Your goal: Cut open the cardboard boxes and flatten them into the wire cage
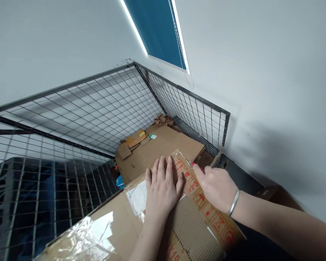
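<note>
A flattened-looking cardboard box [122, 210] lies in front of me, with red handling symbols, a torn corrugated patch, white labels and shiny clear tape. My left hand [161, 190] rests flat on it, fingers spread, partly over a white label [137, 195]. Closed around a red-handled box cutter [193, 165], my right hand [217, 186] is at the box's far right edge. Only a bit of the cutter's handle and its thin tip show; the fingers hide the rest. A silver bangle [234, 203] circles the right wrist.
A dark wire-mesh cage [97, 98] surrounds stacked flat cardboard [163, 145], torn pieces [136, 138] and crumpled brown paper [163, 119]. Behind it are white walls and a blue window blind [160, 32]. A brown box [274, 194] stands on the floor at right.
</note>
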A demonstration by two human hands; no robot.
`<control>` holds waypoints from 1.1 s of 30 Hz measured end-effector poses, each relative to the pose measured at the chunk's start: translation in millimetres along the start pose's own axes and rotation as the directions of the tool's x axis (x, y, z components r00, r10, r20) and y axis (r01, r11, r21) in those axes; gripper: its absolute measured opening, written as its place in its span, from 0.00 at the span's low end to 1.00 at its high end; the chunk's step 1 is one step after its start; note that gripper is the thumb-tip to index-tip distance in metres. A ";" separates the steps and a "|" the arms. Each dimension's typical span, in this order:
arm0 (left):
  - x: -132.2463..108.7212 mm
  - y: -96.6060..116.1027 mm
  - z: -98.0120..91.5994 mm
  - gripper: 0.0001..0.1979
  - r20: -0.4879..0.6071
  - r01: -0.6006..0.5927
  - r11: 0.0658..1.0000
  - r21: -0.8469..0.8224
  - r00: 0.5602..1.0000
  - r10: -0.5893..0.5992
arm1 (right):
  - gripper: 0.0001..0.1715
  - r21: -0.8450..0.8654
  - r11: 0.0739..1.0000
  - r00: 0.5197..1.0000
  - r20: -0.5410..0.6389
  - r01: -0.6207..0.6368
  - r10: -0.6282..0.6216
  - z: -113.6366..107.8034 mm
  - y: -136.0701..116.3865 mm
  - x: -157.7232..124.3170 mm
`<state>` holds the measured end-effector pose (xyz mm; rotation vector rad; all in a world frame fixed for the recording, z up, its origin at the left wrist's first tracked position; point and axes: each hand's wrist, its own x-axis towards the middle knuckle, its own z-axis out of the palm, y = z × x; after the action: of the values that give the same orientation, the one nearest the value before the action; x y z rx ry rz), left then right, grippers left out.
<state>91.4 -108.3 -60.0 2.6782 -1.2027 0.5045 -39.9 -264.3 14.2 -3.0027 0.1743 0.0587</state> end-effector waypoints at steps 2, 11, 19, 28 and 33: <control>-0.5 0.2 -0.5 0.34 -0.006 -0.003 1.000 -0.003 1.000 0.003 | 0.30 0.005 1.000 1.000 0.009 0.001 -0.001 2.9 -2.6 -3.9; 0.0 0.4 -0.2 0.34 -0.001 -0.005 1.000 0.001 1.000 0.005 | 0.20 0.170 0.979 0.993 0.022 -0.115 0.113 8.9 5.8 2.3; 0.6 4.2 -0.9 0.34 -0.005 0.032 0.999 -0.034 0.999 -0.032 | 0.22 0.084 0.995 0.977 0.211 -0.059 0.040 6.3 8.5 -62.2; 11.3 6.8 0.2 0.20 0.032 -0.705 0.675 -0.215 0.686 0.727 | 0.33 0.039 0.997 0.966 0.254 -0.066 0.054 35.7 14.0 -141.3; 26.9 28.7 -1.5 0.14 0.013 -0.784 0.553 -0.281 0.573 0.819 | 0.29 0.020 0.997 0.950 0.306 -0.075 0.066 39.6 21.9 -160.7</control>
<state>86.2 -145.5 -48.4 1.8152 -2.3659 0.2162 -203.2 -262.5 -20.4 -2.9060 0.2459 0.5183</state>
